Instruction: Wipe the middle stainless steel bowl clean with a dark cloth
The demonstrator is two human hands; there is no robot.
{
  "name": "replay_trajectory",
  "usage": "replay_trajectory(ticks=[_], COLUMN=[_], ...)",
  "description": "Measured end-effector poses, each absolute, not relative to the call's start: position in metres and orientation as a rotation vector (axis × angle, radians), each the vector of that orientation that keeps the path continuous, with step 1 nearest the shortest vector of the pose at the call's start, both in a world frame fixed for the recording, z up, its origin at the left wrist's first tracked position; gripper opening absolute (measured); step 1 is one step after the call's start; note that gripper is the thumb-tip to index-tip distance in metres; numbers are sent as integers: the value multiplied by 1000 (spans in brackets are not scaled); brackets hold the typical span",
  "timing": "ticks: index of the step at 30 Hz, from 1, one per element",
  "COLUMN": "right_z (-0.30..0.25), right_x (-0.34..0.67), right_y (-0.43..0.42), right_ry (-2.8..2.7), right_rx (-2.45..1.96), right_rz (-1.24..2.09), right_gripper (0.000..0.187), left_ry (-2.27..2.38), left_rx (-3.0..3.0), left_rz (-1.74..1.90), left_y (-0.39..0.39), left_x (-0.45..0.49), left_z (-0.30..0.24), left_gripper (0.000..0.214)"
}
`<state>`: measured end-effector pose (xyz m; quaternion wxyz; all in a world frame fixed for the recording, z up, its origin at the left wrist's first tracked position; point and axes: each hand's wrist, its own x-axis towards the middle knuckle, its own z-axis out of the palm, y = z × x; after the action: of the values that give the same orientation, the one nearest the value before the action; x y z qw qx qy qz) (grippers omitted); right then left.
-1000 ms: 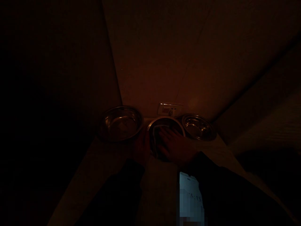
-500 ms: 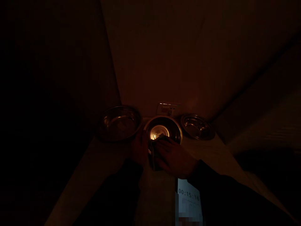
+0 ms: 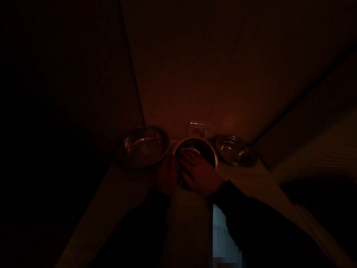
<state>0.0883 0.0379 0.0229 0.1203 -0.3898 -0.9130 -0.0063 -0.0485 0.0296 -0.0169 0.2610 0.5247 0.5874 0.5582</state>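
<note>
In the dim light a round metal bowl stands at the middle of the table. Against its left side rests my left hand, its fingers closed at the rim. My right hand reaches into the bowl and presses down a dark cloth, which shows beside and beyond the fingers. The palm hides most of the cloth and the bowl's bottom.
A wider metal bowl stands to the left, and a shallow metal dish to the right. Behind is a wall socket plate. A lit phone showing a timer lies below my right sleeve on the table.
My right hand has moved forward with the cloth, from the bowl's near rim deeper inside, covering the bright bottom. My left hand stays at the bowl's left side.
</note>
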Motion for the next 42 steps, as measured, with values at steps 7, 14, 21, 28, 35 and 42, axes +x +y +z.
replay_trajectory(ticks=[7,14,21,28,35,42], right_z=[28,32,35,37,35,33], right_x=[91,118,136,131,132,128], right_y=[22,9,7,6,6,5], right_ry=[-2744,-2862,-2927,-2944,-2931,-2915], right_rx=[-939,-915,-976,-1000,-1006,-1015], right_rz=[167,158,71,89,82,79], right_gripper=[39,34,29,28,28,30], left_ry=[1600,1584,1571,1580,1563,1550], left_rx=[1428,1429,1449,1449,1438,1435], left_rz=[1511,1523,1536,1514,1491,1512], left_y=[28,28,27,28,28,29], left_x=[-51,-51,-47,-48,-48,-47], left_z=[-14,-21,-20,-21,-18,-18], left_gripper=[38,42,39,39,38,39])
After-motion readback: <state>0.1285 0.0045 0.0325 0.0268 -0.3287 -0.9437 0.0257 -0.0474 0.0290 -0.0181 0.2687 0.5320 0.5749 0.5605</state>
